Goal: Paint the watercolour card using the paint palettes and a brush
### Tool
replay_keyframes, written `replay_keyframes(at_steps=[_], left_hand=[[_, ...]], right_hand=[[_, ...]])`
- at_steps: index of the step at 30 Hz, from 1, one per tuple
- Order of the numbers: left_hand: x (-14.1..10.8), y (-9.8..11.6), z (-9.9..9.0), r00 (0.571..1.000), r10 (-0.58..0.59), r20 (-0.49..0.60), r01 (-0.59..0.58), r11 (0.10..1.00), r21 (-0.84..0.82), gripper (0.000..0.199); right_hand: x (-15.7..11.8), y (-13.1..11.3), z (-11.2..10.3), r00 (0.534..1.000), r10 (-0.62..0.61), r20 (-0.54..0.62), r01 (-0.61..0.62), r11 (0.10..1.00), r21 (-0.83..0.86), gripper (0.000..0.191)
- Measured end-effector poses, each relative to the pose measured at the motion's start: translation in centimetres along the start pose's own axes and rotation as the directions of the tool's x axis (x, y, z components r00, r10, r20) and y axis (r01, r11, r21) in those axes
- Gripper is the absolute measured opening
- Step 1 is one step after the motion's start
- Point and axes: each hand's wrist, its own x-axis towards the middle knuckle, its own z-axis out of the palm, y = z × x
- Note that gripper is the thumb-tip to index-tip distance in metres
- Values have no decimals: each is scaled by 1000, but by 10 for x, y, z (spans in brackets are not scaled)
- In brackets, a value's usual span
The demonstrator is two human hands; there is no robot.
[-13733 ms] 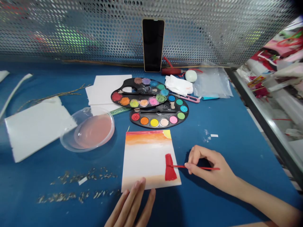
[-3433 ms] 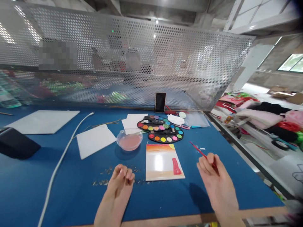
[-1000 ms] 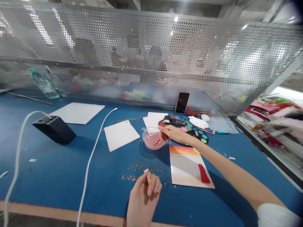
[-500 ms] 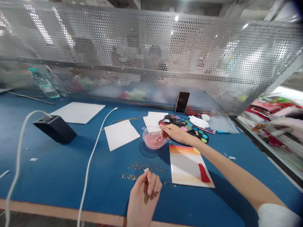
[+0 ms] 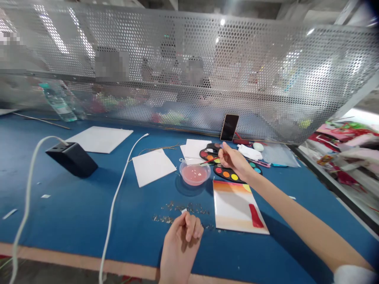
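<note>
My right hand (image 5: 233,159) pinches a thin paintbrush (image 5: 211,160) with a red handle. Its tip points left over the rim of a clear plastic bowl (image 5: 194,179) of pink water. Under and behind that hand lies a black palette (image 5: 219,172) with round paint pans. Nearer me is a small painted panel (image 5: 233,209), orange and yellow along the top, with a red patch at its right. My left hand (image 5: 184,234) rests palm up on the table with curled fingers. A white scrap (image 5: 184,211) shows at its fingertips; whether it is held is unclear.
Blank white panels (image 5: 154,166) lie left of the bowl. A white cable (image 5: 114,205) and a black power block (image 5: 72,159) are farther left. A phone (image 5: 229,127) leans on the perforated metal screen (image 5: 177,79). Small shiny bits (image 5: 186,207) lie beyond my left hand.
My right hand has moved right and slightly up, taking the paintbrush out of the pink water to the bowl's rim. My left hand keeps its place.
</note>
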Motion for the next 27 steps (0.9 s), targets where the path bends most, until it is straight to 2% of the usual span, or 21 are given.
replay_keyframes(at_steps=[7,13,19,27], left_hand=[[0,0,1,1000,0,7,0,1000,3,33],[1,0,1,1000,2,7,-2,1000,-3,33],[0,0,1,1000,2,6,-2,1000,-7,33],[0,1,1,1000,8,8,-8,1000,-10,32]], right_hand=[[2,8,-17,993,116,26,-118,984,136,62],[1,16,-16,985,171,21,-172,972,163,60],[-14,29,-6,985,163,-60,-156,982,108,61],[-20,32,-14,986,118,-118,-115,993,30,62]])
